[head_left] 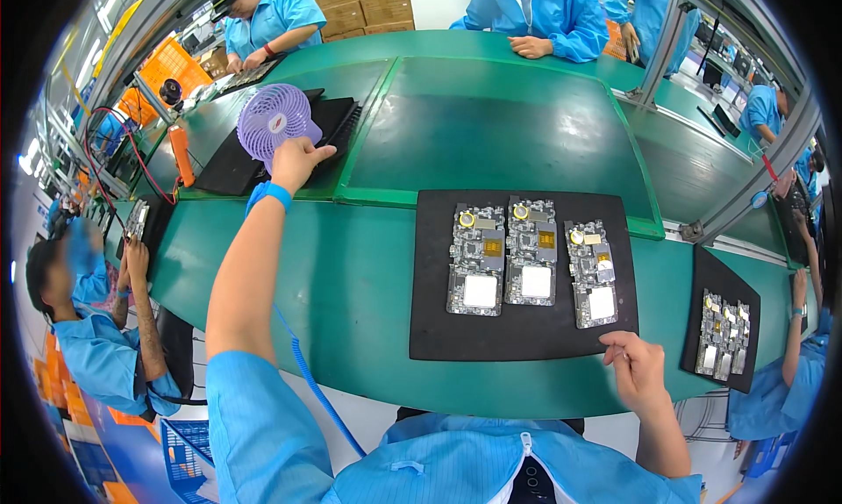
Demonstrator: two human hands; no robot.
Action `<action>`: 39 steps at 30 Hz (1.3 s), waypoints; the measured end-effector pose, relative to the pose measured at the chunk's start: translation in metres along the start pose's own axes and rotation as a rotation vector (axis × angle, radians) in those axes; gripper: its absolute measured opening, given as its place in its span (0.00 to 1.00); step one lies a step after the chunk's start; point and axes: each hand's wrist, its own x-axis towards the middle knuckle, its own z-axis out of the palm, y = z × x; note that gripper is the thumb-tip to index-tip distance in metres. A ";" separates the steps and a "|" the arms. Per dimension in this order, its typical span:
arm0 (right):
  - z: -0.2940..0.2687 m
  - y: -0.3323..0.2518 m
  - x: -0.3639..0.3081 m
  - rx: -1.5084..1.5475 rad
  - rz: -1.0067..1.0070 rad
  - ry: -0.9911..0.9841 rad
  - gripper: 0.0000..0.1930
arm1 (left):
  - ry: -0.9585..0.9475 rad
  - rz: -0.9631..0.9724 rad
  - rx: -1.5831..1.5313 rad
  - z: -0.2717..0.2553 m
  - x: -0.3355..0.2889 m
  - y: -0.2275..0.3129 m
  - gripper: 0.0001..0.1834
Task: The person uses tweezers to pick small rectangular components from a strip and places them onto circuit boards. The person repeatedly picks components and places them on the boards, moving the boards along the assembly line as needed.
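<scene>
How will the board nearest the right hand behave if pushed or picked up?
The board looks flat and straight-edged, so it's probably stiff. Its exposed components suggest it may be fragile if squeezed. Lying broad-side down on the black mat, it seems likelier to slide than tip or roll.

A green table (351, 250) curved across the room, its top catching a dull sheen. Grey posts (664, 43) rose at the right. At the back, brown cartons (386, 11) stood stacked beside a white wall (441, 2). Strip lights (88, 64) shone upper left; pale floor (377, 409) showed below, with a blue basket (182, 460) lower left.
</scene>
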 end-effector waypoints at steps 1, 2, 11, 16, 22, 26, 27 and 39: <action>0.002 0.000 -0.001 0.010 -0.007 0.008 0.14 | 0.005 0.020 -0.032 -0.003 0.003 -0.003 0.24; 0.005 0.000 -0.002 0.022 -0.015 0.016 0.14 | 0.011 0.039 -0.063 -0.006 0.003 -0.006 0.24; 0.011 -0.018 0.022 -0.425 -0.374 0.413 0.19 | -0.179 0.586 -0.358 -0.057 -0.096 0.135 0.07; 0.013 -0.041 0.031 -0.615 -0.727 0.452 0.20 | -0.582 1.462 -0.357 -0.088 -0.225 0.208 0.06; -0.005 -0.012 -0.036 -0.675 -0.710 0.147 0.08 | -0.864 1.453 -0.693 -0.057 -0.275 0.219 0.19; -0.014 0.022 -0.093 -0.625 -0.618 0.043 0.09 | -0.651 1.261 -0.365 -0.013 -0.279 0.217 0.25; -0.017 0.028 -0.102 -0.594 -0.588 0.025 0.09 | -0.615 1.280 -0.183 -0.008 -0.280 0.222 0.29; 0.020 0.051 -0.022 -0.546 -0.918 0.046 0.12 | -0.052 1.475 0.345 -0.022 -0.267 0.251 0.13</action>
